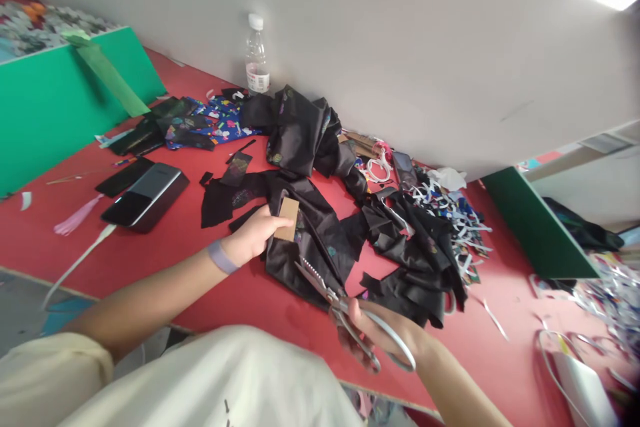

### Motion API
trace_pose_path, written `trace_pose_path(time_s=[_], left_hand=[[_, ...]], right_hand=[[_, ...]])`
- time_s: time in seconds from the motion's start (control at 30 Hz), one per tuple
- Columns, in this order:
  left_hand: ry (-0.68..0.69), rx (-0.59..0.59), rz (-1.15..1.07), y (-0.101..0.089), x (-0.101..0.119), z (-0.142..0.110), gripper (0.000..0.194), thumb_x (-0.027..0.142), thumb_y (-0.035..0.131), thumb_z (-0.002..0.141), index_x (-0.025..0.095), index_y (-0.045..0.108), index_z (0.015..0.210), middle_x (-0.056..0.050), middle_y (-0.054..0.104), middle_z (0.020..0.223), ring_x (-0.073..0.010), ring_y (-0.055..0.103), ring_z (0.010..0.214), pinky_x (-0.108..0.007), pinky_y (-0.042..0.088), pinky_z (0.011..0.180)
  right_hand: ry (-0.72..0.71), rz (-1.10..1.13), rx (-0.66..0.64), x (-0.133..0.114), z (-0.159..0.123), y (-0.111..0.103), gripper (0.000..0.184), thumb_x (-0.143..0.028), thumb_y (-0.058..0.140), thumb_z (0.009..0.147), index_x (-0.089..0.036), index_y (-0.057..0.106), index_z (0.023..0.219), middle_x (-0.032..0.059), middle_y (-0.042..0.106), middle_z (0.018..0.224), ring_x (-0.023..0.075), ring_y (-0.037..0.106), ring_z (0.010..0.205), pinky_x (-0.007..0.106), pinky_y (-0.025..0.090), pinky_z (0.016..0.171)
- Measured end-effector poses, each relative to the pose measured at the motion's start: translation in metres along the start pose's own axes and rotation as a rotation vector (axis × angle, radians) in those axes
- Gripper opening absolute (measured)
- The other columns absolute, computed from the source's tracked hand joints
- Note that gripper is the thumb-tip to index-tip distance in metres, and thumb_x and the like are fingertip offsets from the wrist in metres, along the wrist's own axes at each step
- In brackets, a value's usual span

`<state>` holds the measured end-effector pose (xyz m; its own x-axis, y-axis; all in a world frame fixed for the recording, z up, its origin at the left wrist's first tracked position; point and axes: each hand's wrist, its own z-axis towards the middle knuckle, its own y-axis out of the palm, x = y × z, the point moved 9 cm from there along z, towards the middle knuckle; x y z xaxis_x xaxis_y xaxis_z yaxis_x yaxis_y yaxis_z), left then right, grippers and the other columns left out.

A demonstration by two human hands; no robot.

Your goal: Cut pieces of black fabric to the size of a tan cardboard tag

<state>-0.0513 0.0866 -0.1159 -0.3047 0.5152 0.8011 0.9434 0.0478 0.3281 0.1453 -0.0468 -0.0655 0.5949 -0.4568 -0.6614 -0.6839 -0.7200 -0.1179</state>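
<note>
My left hand is closed with its thumb across a small brown cardboard piece, which lies over black patterned fabric. The fingers under the cardboard are hidden, so I cannot tell whether they pinch the cloth too. My right hand is wrapped round the handles of metal scissors. Their blades point up and left over the near part of the fabric, slightly apart. Beside them on the right lies a heap of cut black fabric.
Along the grey wall stand a clear bottle and more bunched black cloth. A power bank with a cable lies at left. Green boards flank the red table. White-edged scraps pile at right.
</note>
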Motion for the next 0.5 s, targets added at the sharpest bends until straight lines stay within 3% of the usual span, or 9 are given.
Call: trace_pose_path(time_s=[0.1, 0.17, 0.33, 0.5], left_hand=[[0.066, -0.023, -0.063, 0.009, 0.008, 0.013, 0.031, 0.016, 0.076, 0.057, 0.017, 0.067, 0.085, -0.005, 0.072, 0.079, -0.0215, 0.069, 0.069, -0.032, 0.055, 0.065], [0.116, -0.008, -0.124, 0.012, 0.011, 0.021, 0.034, 0.016, 0.078, 0.055, 0.015, 0.066, 0.087, -0.005, 0.072, 0.079, -0.0223, 0.069, 0.072, -0.033, 0.055, 0.068], [0.167, 0.128, -0.301, 0.015, 0.004, 0.028, 0.032, 0.015, 0.078, 0.053, 0.014, 0.065, 0.082, -0.005, 0.072, 0.078, -0.0229, 0.068, 0.077, -0.034, 0.055, 0.072], [0.185, 0.206, -0.338, 0.013, 0.003, 0.025, 0.027, 0.012, 0.075, 0.054, 0.015, 0.063, 0.078, -0.004, 0.072, 0.077, -0.0217, 0.068, 0.076, -0.033, 0.054, 0.071]], right_hand=[[0.044, 0.188, -0.056, 0.019, 0.010, 0.004, 0.070, -0.077, 0.019, 0.085, -0.019, 0.057, 0.078, 0.0036, 0.057, 0.060, 0.0111, 0.048, 0.039, 0.024, 0.032, 0.039], [0.080, 0.279, 0.043, 0.032, 0.019, -0.013, 0.067, -0.075, 0.018, 0.087, -0.020, 0.056, 0.086, 0.0008, 0.054, 0.057, 0.0120, 0.048, 0.038, 0.024, 0.031, 0.037], [0.140, 0.416, 0.277, 0.042, 0.029, -0.052, 0.060, -0.075, 0.027, 0.086, -0.020, 0.052, 0.091, -0.0026, 0.050, 0.059, 0.0126, 0.048, 0.045, 0.025, 0.043, 0.042], [0.124, 0.146, 0.225, 0.033, 0.011, -0.044, 0.065, -0.075, 0.020, 0.087, -0.019, 0.053, 0.078, -0.0026, 0.046, 0.046, 0.0122, 0.043, 0.034, 0.025, 0.040, 0.038]])
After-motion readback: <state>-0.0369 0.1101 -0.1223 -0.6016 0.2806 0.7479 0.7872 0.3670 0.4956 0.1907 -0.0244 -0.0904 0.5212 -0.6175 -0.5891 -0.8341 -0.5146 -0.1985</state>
